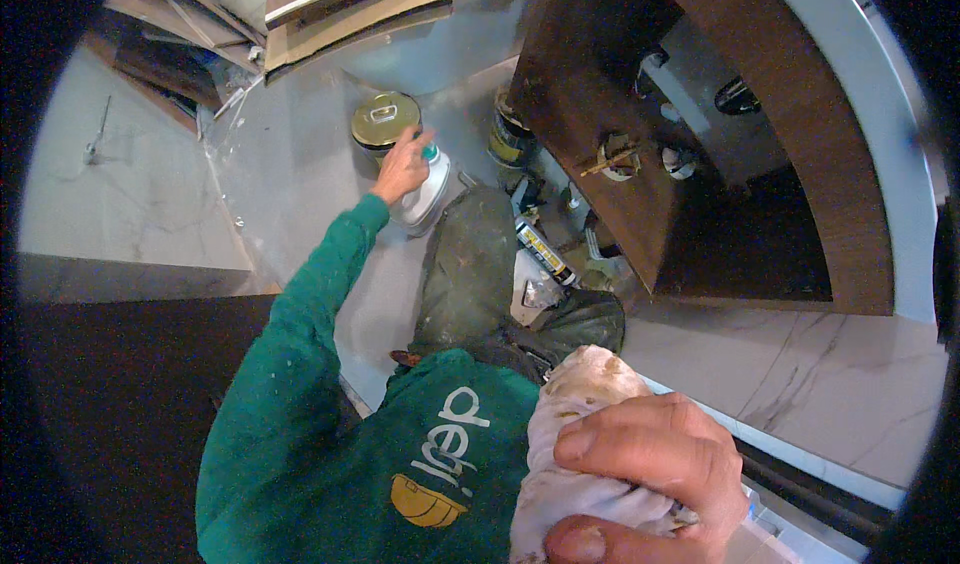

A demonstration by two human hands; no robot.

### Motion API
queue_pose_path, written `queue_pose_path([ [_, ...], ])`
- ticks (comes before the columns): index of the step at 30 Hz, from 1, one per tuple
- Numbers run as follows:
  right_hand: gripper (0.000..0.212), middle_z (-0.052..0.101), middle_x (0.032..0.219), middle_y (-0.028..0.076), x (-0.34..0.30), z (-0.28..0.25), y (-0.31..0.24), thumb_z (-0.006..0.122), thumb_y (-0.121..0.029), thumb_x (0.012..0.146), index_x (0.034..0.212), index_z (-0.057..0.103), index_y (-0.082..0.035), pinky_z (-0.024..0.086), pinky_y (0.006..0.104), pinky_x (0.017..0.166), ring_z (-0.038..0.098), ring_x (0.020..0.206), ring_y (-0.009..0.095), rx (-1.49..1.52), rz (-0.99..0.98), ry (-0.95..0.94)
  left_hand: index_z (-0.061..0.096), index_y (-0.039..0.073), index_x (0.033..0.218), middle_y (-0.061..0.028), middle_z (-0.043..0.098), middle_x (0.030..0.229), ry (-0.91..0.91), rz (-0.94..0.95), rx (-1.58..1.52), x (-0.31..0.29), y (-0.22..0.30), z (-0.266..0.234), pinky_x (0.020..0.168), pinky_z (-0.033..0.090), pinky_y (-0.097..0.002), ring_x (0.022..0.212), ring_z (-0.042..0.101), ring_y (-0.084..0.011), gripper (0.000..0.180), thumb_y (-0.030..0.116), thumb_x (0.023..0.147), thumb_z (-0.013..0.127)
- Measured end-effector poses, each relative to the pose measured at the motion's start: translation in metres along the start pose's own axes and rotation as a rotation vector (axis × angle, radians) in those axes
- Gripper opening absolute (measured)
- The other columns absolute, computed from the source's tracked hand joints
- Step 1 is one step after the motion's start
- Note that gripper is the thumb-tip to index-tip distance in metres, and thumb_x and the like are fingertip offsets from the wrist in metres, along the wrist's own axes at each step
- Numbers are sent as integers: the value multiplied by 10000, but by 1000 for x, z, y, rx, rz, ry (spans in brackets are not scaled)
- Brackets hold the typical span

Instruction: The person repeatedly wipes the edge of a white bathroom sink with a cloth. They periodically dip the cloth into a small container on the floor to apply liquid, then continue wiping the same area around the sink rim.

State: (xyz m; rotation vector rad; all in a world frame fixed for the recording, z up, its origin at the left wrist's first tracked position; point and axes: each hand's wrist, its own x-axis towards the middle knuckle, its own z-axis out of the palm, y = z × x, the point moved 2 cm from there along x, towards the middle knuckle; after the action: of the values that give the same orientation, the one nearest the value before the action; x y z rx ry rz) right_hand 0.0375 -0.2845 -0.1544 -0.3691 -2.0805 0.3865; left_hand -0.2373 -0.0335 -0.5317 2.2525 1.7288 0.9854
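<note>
My left hand (403,169) reaches out at the end of a green sleeve, its fingers closed at the teal cap (430,152) of a white plastic jug (428,199). Right behind that hand stands a round can with a gold lid (385,121). Close to the camera, my right hand (665,469) grips a bunched white rag (575,419) with brown stains. The thumb and fingers wrap its side, and part of the rag is hidden under them.
Right of my knees, a sealant tube (545,252) lies among small tools. A dark tin (510,139) stands by an open brown cabinet (600,94) with pipe fittings inside. Cardboard (390,14) and scrap boards (170,19) are at the far left.
</note>
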Motion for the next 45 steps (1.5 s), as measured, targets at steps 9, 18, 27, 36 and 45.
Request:
queue_pose_path([
  [9,315,690,925,222,-14,-10,-2,724,-123,731,1031,688,-37,557,365,669,693,784,311,-179,351,-56,699,8,952,-232,658,1011,-651,293,374,50,-39,43,807,556,-483,987,642,-415,246,113,733,666],
  [18,283,708,1008,129,-69,-11,68,690,-14,814,1096,694,8,508,307,837,662,924,198,-312,806,350,674,-14,1044,-270,691,977,99,-322,-20,-30,-46,15,803,518,-505,878,666,-444,430,351,816,688],
  [27,258,705,1008,44,-152,37,176,714,-48,885,1136,681,4,494,250,810,619,900,100,102,1151,503,698,-41,983,-212,714,838,91,-678,-443,-70,-28,35,758,533,-410,783,692,-299,399,263,730,751],
  [36,242,691,1027,199,-111,89,210,630,-203,914,1109,703,-80,541,464,829,659,942,410,-206,785,2,719,25,924,-220,693,862,-239,-145,-148,-33,60,-97,765,531,-417,825,679,-369,316,233,691,768],
  [45,257,644,970,162,-78,119,199,649,-78,783,1031,709,-111,552,472,762,659,869,378,-449,538,-376,674,-13,905,-239,658,821,-499,122,-138,-9,165,-193,734,518,-474,811,643,-426,255,154,723,738],
])
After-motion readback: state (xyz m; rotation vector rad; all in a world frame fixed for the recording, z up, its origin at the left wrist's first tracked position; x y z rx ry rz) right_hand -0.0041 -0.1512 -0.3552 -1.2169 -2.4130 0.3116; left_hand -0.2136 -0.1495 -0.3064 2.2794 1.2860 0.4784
